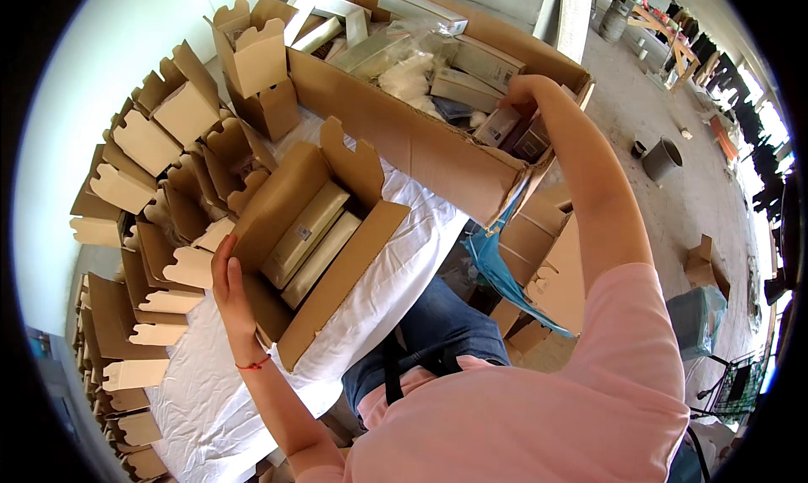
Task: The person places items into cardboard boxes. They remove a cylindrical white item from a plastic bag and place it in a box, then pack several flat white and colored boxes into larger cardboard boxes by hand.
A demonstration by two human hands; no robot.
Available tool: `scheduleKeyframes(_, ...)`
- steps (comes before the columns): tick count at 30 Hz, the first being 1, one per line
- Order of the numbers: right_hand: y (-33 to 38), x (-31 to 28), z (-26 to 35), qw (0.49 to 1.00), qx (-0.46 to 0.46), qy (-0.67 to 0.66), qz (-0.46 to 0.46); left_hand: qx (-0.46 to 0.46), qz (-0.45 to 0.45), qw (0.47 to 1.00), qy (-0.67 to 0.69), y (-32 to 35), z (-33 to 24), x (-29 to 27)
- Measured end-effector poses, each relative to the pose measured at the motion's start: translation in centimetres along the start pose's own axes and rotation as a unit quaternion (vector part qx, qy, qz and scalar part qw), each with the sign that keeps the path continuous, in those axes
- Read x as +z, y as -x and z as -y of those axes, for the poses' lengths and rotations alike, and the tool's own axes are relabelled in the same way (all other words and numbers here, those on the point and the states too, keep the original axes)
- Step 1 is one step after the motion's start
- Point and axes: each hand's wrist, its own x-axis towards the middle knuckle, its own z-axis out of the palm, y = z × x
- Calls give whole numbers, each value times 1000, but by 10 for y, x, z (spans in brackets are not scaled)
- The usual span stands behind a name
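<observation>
An open brown cardboard box (316,352) stands in front of me on a table, its flaps up. Inside lie two slim pale boxes (307,235), side by side. My left hand (229,288) rests against the box's left side, fingers stretched out and holding nothing. To the far right is a large carton (404,134) filled with small boxes and clear plastic bags. My right hand (526,92) reaches down into its right end, beside a small pale box (497,127). The fingers there are bent and largely hidden, so their grip does not show.
Several open brown boxes (147,138) crowd the table's left side, some stacked. A white cloth (210,382) covers the table. Blue plastic (497,260) hangs below the large carton, near more cardboard boxes (551,268). A grey bucket (662,158) stands on the floor at right.
</observation>
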Motion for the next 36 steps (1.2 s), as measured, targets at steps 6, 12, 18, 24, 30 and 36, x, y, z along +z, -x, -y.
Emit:
scheduleKeyframes(6, 17, -9, 3, 984, -104, -53, -133, -36, -17, 999, -1, 2, -14, 5)
scheduleKeyframes(12, 13, -11, -8, 906, -156, -347, -185, -26, -12, 1000, 2, 2, -15, 7)
scheduleKeyframes(18, 57, -7, 34, 874, -238, -424, -23, -12, -12, 1000, 4, 4, -9, 5)
scheduleKeyframes(24, 53, -24, 28, 861, -325, -336, -199, 17, -20, 1000, -2, 4, 2, -1)
scheduleKeyframes(30, 170, -63, 89, 634, -383, -536, -405, 62, -34, 997, -37, -2, 13, 0)
scheduleKeyframes(36, 218, 7, 186, 672, -489, -521, -193, 72, -50, 996, -19, 3, 11, -4)
